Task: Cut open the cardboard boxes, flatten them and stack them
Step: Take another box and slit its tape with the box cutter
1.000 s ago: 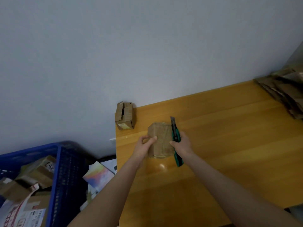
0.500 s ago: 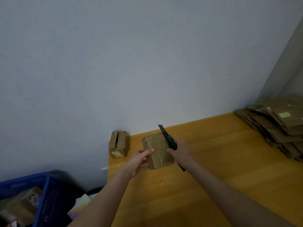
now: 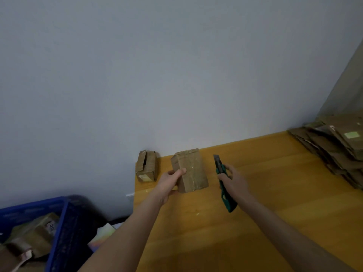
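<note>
Since the previous frame the right hand (image 3: 234, 180) has drawn clear of the taped box (image 3: 191, 169) and now sits apart at its 3 o'clock. Its fingers are clenched round the green utility knife (image 3: 227, 202), blade pointing toward 12. The left hand (image 3: 170, 182) grasps the box's left face, thumb on top, forearm extended. The box appears to rest on the table (image 3: 275, 193). An opened small box (image 3: 146, 167) stands at 9 o'clock, a flattened cardboard stack (image 3: 334, 146) at 2 and a blue crate (image 3: 57, 216) at 8.
</note>
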`<control>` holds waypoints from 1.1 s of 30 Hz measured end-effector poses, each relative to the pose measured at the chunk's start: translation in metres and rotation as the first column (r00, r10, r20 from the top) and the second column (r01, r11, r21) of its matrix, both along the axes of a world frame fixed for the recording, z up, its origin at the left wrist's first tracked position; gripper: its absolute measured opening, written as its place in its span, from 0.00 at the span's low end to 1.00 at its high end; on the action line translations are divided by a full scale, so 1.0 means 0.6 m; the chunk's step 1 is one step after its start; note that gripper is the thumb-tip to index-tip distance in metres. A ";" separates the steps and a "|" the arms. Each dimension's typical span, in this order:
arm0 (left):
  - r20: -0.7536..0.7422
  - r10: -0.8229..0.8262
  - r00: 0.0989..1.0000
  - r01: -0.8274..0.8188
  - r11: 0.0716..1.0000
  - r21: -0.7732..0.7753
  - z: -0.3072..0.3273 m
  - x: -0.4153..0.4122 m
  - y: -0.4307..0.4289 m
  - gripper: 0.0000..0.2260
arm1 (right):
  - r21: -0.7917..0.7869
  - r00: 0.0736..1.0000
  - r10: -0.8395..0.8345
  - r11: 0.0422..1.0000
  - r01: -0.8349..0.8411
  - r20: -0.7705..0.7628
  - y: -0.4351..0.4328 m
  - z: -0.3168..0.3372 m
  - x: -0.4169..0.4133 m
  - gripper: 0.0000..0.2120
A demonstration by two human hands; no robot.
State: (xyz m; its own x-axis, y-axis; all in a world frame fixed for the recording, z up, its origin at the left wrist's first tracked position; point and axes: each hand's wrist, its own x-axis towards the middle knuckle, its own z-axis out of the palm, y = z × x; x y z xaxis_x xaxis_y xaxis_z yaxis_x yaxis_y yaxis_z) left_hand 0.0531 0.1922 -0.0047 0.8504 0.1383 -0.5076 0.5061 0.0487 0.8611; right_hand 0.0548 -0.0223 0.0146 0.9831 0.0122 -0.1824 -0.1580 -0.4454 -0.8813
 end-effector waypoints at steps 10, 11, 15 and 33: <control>0.024 0.044 0.999 -0.046 0.996 0.079 -0.004 -0.007 -0.023 0.19 | -0.641 0.877 0.409 0.750 -0.166 0.252 0.021 0.037 -0.037 0.28; 0.021 0.043 0.999 -0.045 0.995 0.086 -0.003 -0.007 -0.027 0.19 | -0.678 0.873 0.420 0.719 -0.153 0.249 0.024 0.038 -0.037 0.28; 0.008 0.062 0.998 -0.063 0.993 0.095 -0.003 -0.007 -0.038 0.17 | -0.759 0.863 0.450 0.638 -0.131 0.228 0.029 0.038 -0.037 0.27; 0.005 0.190 0.982 -0.187 0.966 0.180 -0.036 0.014 -0.051 0.19 | -0.804 0.873 0.482 0.545 -0.235 0.072 0.033 0.028 -0.043 0.19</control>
